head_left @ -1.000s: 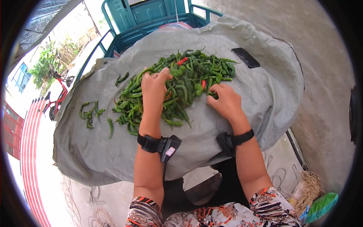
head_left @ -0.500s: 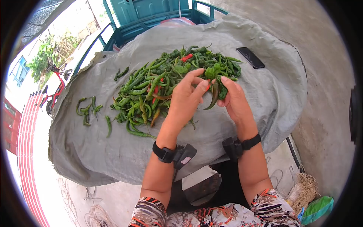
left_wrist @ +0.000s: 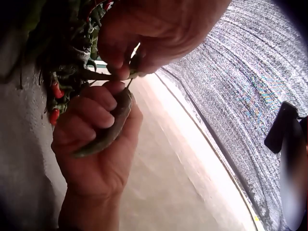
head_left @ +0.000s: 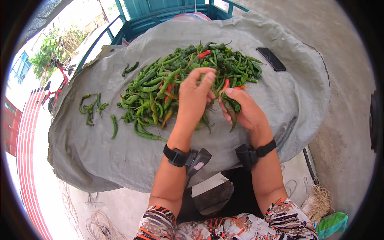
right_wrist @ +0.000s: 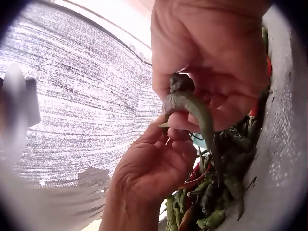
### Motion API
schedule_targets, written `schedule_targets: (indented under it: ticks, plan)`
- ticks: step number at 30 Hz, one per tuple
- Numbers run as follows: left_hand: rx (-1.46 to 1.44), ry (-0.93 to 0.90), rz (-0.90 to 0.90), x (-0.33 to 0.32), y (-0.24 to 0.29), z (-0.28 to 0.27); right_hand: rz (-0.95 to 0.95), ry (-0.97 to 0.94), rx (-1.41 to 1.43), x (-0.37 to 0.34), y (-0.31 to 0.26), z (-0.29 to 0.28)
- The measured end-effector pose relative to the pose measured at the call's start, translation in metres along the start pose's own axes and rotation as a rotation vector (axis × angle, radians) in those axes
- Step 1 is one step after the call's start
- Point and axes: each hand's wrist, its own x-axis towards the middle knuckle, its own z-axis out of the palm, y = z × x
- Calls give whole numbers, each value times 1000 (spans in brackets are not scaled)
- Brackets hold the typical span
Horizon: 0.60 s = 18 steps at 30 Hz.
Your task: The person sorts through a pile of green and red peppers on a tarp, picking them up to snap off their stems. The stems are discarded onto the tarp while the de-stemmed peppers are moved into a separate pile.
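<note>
The curved pepper (head_left: 230, 114) is in the right hand (head_left: 248, 110), over the near right edge of the pile (head_left: 150, 86). Its skin is dull olive green, going to brownish in the head view, and its body is long, bending and becoming narrow to a pointed tip, which hangs downward there. A thin stem rises from its thick end. The right hand grips it with curled fingers, together with a darker, wrinkled pepper (right_wrist: 182, 83) just beside it. The left hand (head_left: 193, 96) is in front of the pile, its fingers bent and their tips close to the stem; whether they pinch it, I cannot tell. The pile itself lies on a grey sheet (head_left: 92, 160) and is mostly of glossy green peppers, slender and twisted, with some red ones among them. A single green pepper (head_left: 115, 127) lies left of the pile, and a black phone (head_left: 271, 59) lies to its right.
</note>
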Motion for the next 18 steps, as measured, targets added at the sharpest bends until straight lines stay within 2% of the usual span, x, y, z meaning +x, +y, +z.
schedule_targets:
  ticks: [2,3,5,8,10,14,18]
  plan:
    - [-44,168,70,4,-7,-3,33,-20,22,0,0,-1]
    - [-160,185,214,5,-8,-3,41,3,58,-1,-1,0]
    - [0,236,280,2,-1,-6,41,45,104,-1,-2,0]
    - [85,177,270,0,3,-7,5,96,131,2,-4,-1]
    - [60,8,175,-1,3,-9,-29,119,149,3,-5,0]
    - [110,-223,198,-7,0,5,-55,100,158,3,-2,2]
    - [74,-338,117,-14,14,7,-97,117,120,5,3,3]
